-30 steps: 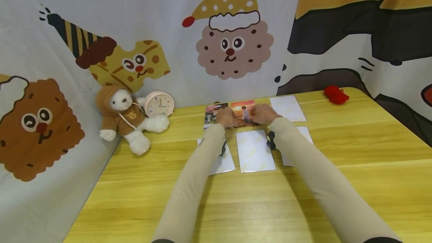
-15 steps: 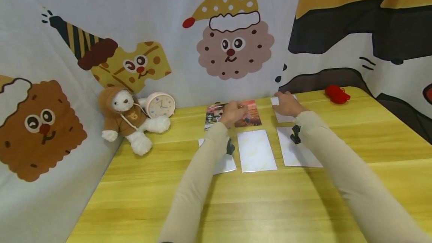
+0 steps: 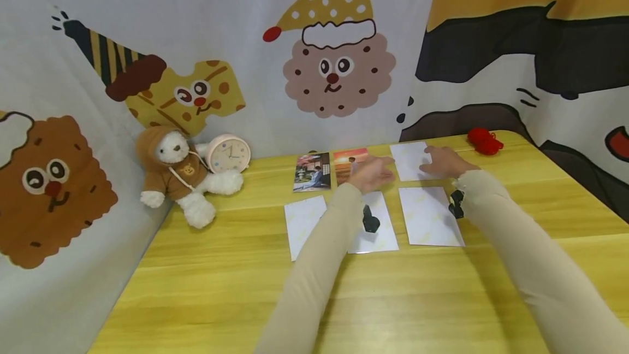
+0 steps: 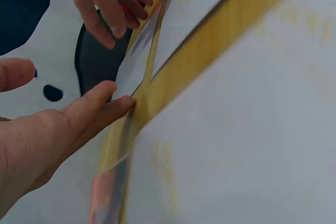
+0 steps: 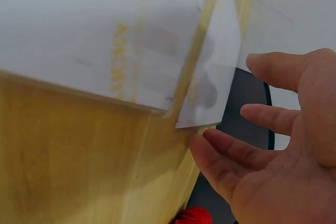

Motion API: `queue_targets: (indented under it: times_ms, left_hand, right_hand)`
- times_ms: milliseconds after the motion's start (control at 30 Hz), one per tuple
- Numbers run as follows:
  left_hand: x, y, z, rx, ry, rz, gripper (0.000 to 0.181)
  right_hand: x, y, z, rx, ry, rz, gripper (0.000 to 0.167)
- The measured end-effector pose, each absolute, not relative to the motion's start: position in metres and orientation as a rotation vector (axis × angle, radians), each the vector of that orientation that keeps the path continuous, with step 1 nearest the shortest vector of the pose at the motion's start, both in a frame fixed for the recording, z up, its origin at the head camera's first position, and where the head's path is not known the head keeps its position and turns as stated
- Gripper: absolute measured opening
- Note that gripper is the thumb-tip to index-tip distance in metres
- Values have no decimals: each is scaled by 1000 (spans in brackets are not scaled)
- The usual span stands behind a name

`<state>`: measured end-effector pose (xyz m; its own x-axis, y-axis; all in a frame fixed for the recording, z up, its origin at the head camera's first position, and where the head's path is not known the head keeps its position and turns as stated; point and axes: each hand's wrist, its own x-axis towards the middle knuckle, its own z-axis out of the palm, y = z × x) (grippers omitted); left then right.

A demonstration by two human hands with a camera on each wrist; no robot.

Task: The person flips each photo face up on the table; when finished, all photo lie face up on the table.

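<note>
In the head view my left hand hovers over the sunset photo in the back row, fingers stretched toward the back right white card. My right hand is at that card's right edge, its fingers spread and parted in the right wrist view; whether a fingertip touches the card I cannot tell. Left of the sunset photo lies a photo of a seated figure. The front row holds three white cards, left, middle, partly under my left wrist, and right.
A plush bear in a brown hood sits at the table's back left beside a pink round clock. A red item lies at the back right. Behind the wooden table hangs a printed cloth.
Both hands have moved right, the left from between the two photos, the right from the sunset photo's edge to the back right white card. The photo of the seated figure is now uncovered.
</note>
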<state>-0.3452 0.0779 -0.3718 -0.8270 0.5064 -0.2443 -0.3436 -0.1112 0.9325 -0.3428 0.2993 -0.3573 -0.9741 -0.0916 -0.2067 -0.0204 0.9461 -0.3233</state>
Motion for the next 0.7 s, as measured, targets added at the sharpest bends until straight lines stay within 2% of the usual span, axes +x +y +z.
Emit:
queue_targets:
  times_ms: [200,533,700]
  left_hand:
    - [-341,90,-374,117,1529,2036,49]
    - [-344,98,-373,-34,1438,2236,47]
    - [-346,97,-373,-39,1484,2246,44]
  right_hand:
    - [-337,292,-365,-11,2881,-456,71]
    - [-340,283,-372,2,2902,-422,87]
    - [-341,279,-372,-89,2909,-468,79]
